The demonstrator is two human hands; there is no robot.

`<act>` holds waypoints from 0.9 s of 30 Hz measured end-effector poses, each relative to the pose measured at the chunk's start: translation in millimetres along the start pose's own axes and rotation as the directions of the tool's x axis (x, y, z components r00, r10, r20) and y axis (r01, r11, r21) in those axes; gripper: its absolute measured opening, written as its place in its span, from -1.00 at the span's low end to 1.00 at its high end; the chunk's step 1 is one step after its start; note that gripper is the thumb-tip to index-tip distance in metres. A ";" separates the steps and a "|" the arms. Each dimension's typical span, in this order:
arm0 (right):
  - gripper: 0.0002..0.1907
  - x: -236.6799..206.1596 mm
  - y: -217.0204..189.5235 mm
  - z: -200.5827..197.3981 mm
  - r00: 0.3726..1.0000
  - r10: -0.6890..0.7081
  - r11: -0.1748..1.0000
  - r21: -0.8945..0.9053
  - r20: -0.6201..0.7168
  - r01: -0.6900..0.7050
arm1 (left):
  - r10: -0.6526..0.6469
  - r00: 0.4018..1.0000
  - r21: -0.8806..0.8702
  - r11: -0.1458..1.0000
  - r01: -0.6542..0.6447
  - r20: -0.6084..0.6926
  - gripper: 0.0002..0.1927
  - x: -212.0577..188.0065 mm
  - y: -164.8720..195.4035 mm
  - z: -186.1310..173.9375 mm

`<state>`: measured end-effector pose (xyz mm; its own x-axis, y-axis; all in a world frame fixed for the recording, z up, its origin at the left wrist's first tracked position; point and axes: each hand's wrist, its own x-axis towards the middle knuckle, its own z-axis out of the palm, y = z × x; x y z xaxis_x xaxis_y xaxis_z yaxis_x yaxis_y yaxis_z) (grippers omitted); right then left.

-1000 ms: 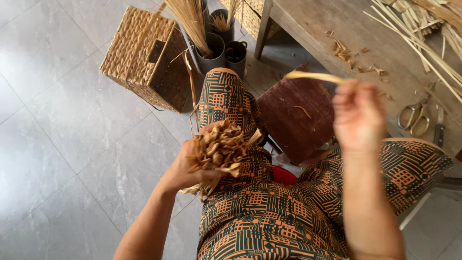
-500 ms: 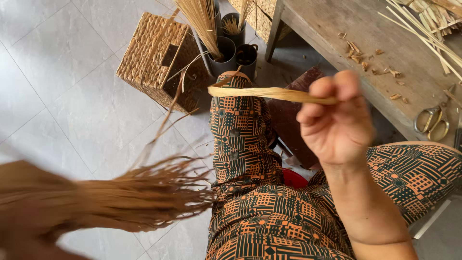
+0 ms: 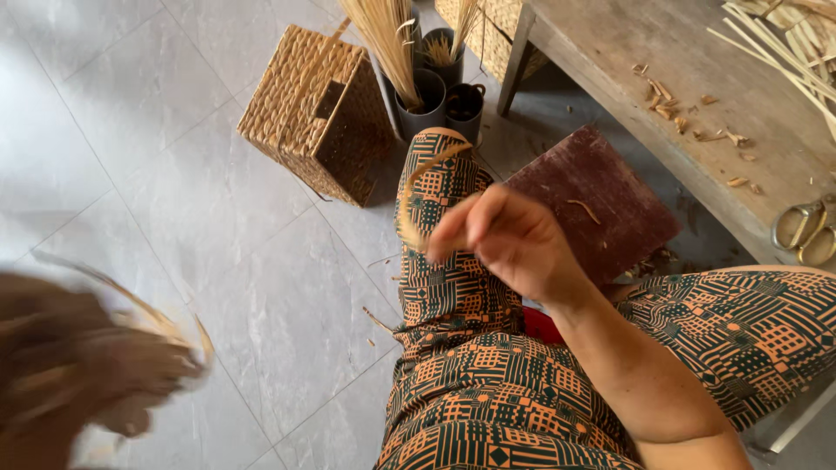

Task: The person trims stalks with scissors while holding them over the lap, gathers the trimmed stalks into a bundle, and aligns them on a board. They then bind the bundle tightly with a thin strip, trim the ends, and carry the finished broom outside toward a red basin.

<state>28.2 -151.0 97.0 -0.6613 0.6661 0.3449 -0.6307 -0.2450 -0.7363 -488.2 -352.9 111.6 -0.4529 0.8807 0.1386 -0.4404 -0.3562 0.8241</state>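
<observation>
My right hand (image 3: pixel 514 239) is over my left knee, fingers pinched on a thin curved straw strip (image 3: pixel 418 187) that bends up and over the patterned trousers (image 3: pixel 470 383). My left hand (image 3: pixel 61 374) is swung out low at the far left, blurred by motion, gripping a bundle of dry straw strands (image 3: pixel 144 318) over the grey tiled floor. Both hands are well apart from each other.
A woven basket box (image 3: pixel 313 109) stands on the floor ahead. Dark pots (image 3: pixel 431 91) with straw stalks stand beside it. A dark red stool (image 3: pixel 601 200) sits by my knee. The wooden table (image 3: pixel 670 78) at right carries straw scraps, long strips and scissors (image 3: pixel 805 231).
My left hand has swung the straw bundle from my lap out to the far left. My right hand came down toward the knee, and its strip now curves instead of lying straight.
</observation>
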 end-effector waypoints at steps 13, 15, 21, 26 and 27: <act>-0.89 -84.6 21.5 -39.8 0.957 0.180 0.960 -0.173 -0.227 -0.221 | -0.627 0.128 0.450 0.672 0.588 0.768 0.12 14.1 -209.3 223.8; -0.88 -91.2 24.7 -45.8 0.936 0.204 0.959 -0.136 -0.287 -0.251 | -0.623 0.131 0.449 0.678 0.583 0.771 0.19 15.5 -217.8 236.3; -0.92 -88.3 34.7 -51.2 0.910 0.193 0.930 -0.228 -0.367 -0.289 | -0.519 0.128 0.346 0.713 0.609 0.845 0.22 18.4 -213.0 239.1; -0.92 -75.7 46.4 -40.2 0.917 0.239 0.920 -0.229 -0.318 -0.319 | -0.466 0.238 0.292 0.801 0.522 0.852 0.11 18.3 -208.3 209.9; -0.91 -74.2 48.2 -38.1 0.915 0.267 0.916 -0.214 -0.303 -0.338 | -0.447 0.274 0.274 0.826 0.493 0.852 0.08 19.4 -207.6 200.9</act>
<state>62.4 -185.4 13.7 -0.6503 0.7575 -0.0570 -0.2676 -0.2986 -0.9161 -249.8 -199.1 53.6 0.7327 0.6665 0.1378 -0.3744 0.2256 0.8994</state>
